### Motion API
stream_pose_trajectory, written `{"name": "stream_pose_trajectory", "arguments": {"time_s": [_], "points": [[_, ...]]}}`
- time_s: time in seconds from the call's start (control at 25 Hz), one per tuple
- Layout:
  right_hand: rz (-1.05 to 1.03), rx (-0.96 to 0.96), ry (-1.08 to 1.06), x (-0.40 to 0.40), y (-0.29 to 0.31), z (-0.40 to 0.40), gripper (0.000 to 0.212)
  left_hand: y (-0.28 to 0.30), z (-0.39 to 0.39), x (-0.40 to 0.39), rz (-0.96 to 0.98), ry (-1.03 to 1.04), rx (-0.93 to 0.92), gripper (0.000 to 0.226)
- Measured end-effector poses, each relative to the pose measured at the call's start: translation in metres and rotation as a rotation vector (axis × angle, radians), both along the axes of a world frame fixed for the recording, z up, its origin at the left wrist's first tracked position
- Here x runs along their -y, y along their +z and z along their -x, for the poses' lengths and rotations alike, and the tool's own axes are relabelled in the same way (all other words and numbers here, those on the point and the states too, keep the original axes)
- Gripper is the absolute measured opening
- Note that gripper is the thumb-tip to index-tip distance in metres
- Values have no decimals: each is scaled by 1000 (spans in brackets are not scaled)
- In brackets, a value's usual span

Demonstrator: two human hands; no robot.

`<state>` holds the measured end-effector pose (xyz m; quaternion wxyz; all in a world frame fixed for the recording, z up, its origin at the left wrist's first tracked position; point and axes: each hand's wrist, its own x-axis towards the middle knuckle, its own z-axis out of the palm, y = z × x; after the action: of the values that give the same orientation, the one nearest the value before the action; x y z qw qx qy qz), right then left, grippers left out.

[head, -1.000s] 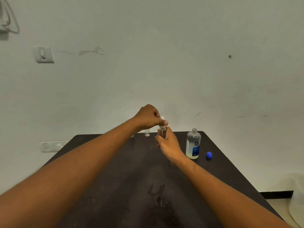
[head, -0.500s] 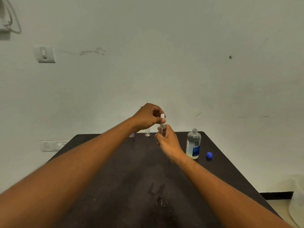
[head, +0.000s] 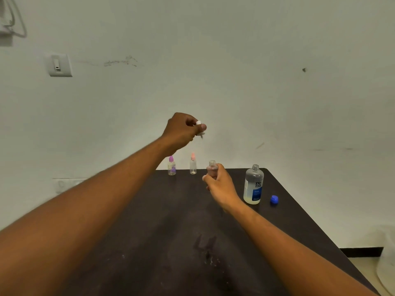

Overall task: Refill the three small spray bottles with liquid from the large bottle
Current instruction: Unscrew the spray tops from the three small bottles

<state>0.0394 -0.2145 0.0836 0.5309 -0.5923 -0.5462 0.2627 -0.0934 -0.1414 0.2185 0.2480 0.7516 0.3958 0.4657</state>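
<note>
My right hand (head: 220, 185) grips a small clear spray bottle (head: 212, 168) with its neck uncovered, upright over the dark table (head: 149, 231). My left hand (head: 183, 131) is raised well above it and pinches the white spray top (head: 199, 129), whose short tube hangs down. Two more small bottles stand at the table's far edge: one with a purple cap (head: 171, 166) and one with a pink cap (head: 193, 164). The large bottle (head: 253, 184) with a blue label stands uncapped right of my right hand, a little liquid at its bottom. Its blue cap (head: 274, 199) lies beside it.
The table's far edge meets a pale wall. A wall switch (head: 58, 65) is up on the left and a socket strip (head: 64, 184) sits low behind the table. The table's right edge drops to the floor, where something white (head: 386, 263) stands.
My left hand has lifted the white spray top off the small bottle and risen up and to the left. The two capped bottles behind have come into view.
</note>
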Motion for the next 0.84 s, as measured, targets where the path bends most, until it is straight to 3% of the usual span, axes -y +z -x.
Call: {"name": "stream_pose_trajectory", "arguments": {"time_s": [0.36,0.84], "points": [[37,-61,-9,-20,-22,-12,18,-28,12,-21,64,3,-26,26],[70,61,-64,-66,-64,-44,39,-118,0,-68,243,16,-137,20]]}}
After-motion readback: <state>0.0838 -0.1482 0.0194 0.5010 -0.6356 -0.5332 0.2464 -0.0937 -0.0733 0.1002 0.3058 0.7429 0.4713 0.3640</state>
